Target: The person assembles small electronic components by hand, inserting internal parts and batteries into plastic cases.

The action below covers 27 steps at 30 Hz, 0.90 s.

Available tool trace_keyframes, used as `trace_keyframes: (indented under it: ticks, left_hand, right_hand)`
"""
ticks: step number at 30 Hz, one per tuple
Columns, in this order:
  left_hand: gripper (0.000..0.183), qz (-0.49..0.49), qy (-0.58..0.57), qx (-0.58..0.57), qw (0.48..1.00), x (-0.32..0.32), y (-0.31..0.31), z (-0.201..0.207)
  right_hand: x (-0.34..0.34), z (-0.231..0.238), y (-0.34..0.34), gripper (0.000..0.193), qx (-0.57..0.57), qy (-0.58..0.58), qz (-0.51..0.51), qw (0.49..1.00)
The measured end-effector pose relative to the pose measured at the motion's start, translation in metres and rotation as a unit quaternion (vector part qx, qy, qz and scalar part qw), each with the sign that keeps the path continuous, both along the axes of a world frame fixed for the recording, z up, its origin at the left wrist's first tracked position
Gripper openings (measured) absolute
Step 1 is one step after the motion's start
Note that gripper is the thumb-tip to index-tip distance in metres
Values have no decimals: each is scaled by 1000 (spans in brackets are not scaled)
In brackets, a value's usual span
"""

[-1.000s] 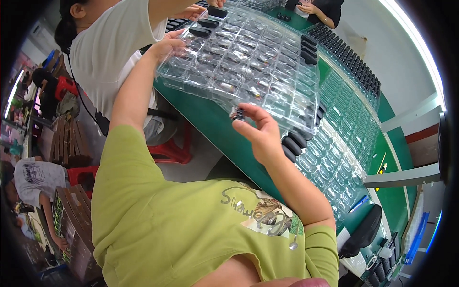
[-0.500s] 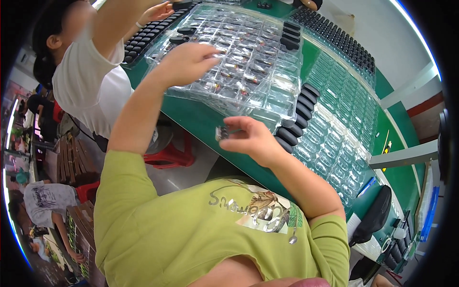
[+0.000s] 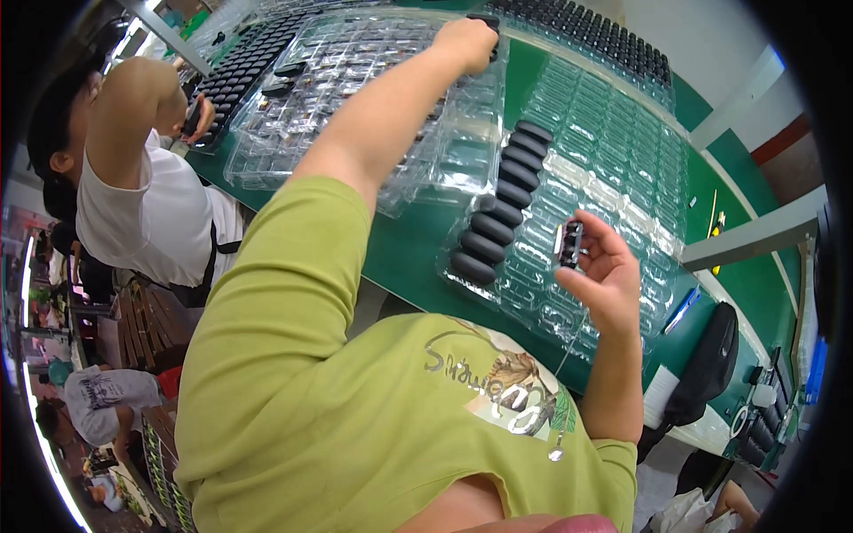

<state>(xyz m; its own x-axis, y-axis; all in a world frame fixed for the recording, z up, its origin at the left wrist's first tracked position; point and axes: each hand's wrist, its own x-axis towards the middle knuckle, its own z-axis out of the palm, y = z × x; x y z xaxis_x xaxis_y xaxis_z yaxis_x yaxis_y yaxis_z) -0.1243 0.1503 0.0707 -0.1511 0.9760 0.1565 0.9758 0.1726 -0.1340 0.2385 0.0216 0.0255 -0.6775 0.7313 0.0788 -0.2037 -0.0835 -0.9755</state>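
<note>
Currently pinching small dark part [image 3: 570, 245] in right hand [image 3: 613, 280], over clear tray [image 3: 613, 147]. Can't tell grip of left hand [image 3: 464, 44] at black case [image 3: 487, 19]. Part probably light, stiff, fragile; best held by edges.

Head view, taken by the left lens of a side-by-side, head-worn fisheye pair. The camera looks steeply down and forward: the wearer's yellow-green T-shirt [image 3: 355, 426] fills the lower middle at close range, while the right hand [image 3: 613, 277] and the farther left hand [image 3: 466, 46] lie beyond. The green workbench [image 3: 400, 253] crosses the field obliquely. The wide angle takes in a white-shirted co-worker [image 3: 147, 218] at left; dark vignetting encloses the corners.
</note>
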Motion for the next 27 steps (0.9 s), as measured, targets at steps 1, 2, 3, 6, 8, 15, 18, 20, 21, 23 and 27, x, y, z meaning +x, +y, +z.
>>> trace_keyframes:
  ticks: [1, 2, 3, 6, 8, 15, 18, 20, 21, 23, 27]
  left_hand:
    - [19, -24, 4, 28, 999, -6, 0, -4]
    - [19, -23, 7, 30, 999, -12, 3, -7]
    - [16, -33, 10, 33, 999, -16, 5, -11]
    - [9, -61, 14, 54, 997, -17, 6, -15]
    - [14, -106, -52, 153, 981, -2, -6, -4]
    - [16, -96, -733, -5, 674, 131, -97, 20]
    - [22, -55, -829, -103, 546, 182, -138, 2]
    - [23, -19, -860, -121, 495, 197, -153, -10]
    - [23, -16, -862, -127, 490, 197, -154, -18]
    - [27, -59, -910, -143, 385, 197, -158, -38]
    - [56, -170, -870, -127, 446, 198, -155, -66]
  right_hand:
    - [5, 3, -1, 71, -5, 4, -6, 1000]
    - [7, 6, 3, 70, -5, 11, -13, 1000]
    - [10, 5, 5, 70, -3, 15, -12, 1000]
    - [21, 3, 7, 70, -21, 13, -25, 999]
    - [28, 2, 7, 71, -11, 37, -28, 999]
    - [44, -5, 15, 74, -14, 159, -25, 987]
    - [41, -9, 15, 74, -26, 201, -39, 978]
    - [43, -19, 19, 80, 1, 161, -45, 986]
    - [44, -20, 18, 80, -21, 173, -31, 984]
    - [43, -23, 16, 79, -56, 181, -22, 982]
    - [45, -24, 15, 80, -74, 172, -32, 982]
